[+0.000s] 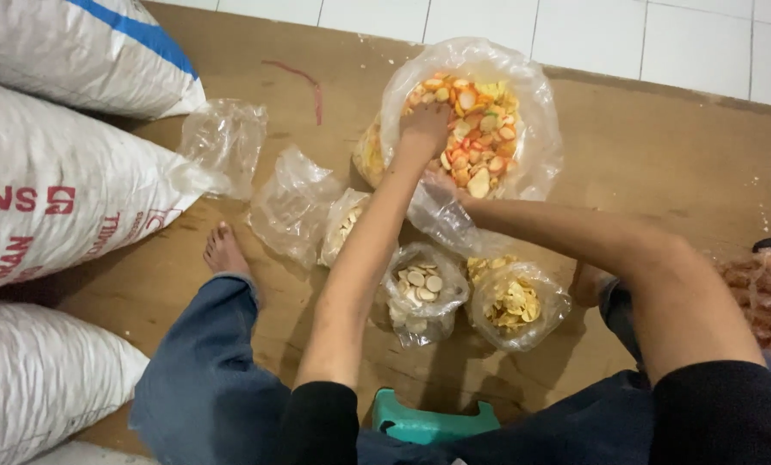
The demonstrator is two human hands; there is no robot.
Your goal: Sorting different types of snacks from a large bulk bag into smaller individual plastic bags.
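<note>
The left hand (423, 129) is plunged into the big clear bag of mixed orange and yellow crackers (480, 129), fingers curled down among them; whether they grip any I cannot tell. The right hand (441, 185) pinches the bag's near rim. Just below stand a small bag of round white crackers (420, 288) and one of yellow crackers (513, 301) on the brown board (661, 155).

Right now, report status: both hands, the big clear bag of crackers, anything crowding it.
Left hand reaching into large clear plastic bag of orange and yellow crackers. Right hand gripping the bag's near edge. Two small filled clear bags close below; nothing blocking.
</note>
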